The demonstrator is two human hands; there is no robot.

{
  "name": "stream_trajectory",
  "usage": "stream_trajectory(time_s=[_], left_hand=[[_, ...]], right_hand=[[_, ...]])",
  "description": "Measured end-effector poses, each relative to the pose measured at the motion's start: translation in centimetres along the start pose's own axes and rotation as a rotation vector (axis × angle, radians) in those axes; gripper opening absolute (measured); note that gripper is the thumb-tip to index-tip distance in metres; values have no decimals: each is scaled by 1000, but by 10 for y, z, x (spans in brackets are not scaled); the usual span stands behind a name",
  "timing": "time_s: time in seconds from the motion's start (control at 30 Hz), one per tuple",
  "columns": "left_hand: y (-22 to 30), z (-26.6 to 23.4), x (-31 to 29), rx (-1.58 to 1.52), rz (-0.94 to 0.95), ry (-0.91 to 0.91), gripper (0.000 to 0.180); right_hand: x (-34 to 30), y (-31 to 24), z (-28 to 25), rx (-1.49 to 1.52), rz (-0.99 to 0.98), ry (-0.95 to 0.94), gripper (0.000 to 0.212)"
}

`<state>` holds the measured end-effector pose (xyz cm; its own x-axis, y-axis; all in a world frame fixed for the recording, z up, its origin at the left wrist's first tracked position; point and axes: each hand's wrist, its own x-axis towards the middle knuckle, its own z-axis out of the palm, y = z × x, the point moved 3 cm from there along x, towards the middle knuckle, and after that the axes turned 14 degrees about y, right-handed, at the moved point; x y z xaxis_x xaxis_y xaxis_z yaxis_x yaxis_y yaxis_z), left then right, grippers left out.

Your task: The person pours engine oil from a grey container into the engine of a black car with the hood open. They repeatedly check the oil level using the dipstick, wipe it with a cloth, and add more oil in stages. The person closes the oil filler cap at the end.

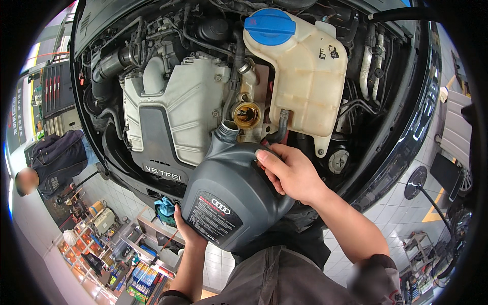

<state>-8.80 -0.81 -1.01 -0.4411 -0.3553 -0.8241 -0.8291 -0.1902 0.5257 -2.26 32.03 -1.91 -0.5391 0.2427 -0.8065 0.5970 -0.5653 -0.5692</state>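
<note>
A large dark grey oil jug [239, 178] is tilted in front of me, label side up, its uncapped neck pointing at the engine. My right hand [292, 173] is wrapped round the jug's handle. At the jug's lower left, my left hand [189, 229] holds its base; the fingers beneath are hidden. The jug's mouth [229, 127] lies just beside the open oil filler hole [246, 115], which has a brownish, oily inside. No stream of oil can be made out between them.
A silver engine cover [175, 96] fills the bay's left. Right of the filler stands a cream coolant tank [307, 76] with a blue cap [269, 26]. The car's front edge curves along the right. Behind lie a cluttered workbench [137, 254] and another person [58, 160] at far left.
</note>
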Motion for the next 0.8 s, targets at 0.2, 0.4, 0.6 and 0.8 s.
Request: stream_trajectory(time_s=[0.2, 0.4, 0.6, 0.8], left_hand=[[-2, 4, -2, -14, -19, 11, 60], [-5, 5, -1, -27, -12, -15, 60], [-9, -2, 5, -53, -21, -61, 60], [-11, -4, 9, -174, -40, -218, 64]], right_hand=[[-9, -7, 0, -23, -17, 5, 51], [-10, -10, 0, -65, -51, -8, 53], [-16, -14, 1, -70, -72, 19, 43], [-56, -35, 10, -99, -137, 59, 49]])
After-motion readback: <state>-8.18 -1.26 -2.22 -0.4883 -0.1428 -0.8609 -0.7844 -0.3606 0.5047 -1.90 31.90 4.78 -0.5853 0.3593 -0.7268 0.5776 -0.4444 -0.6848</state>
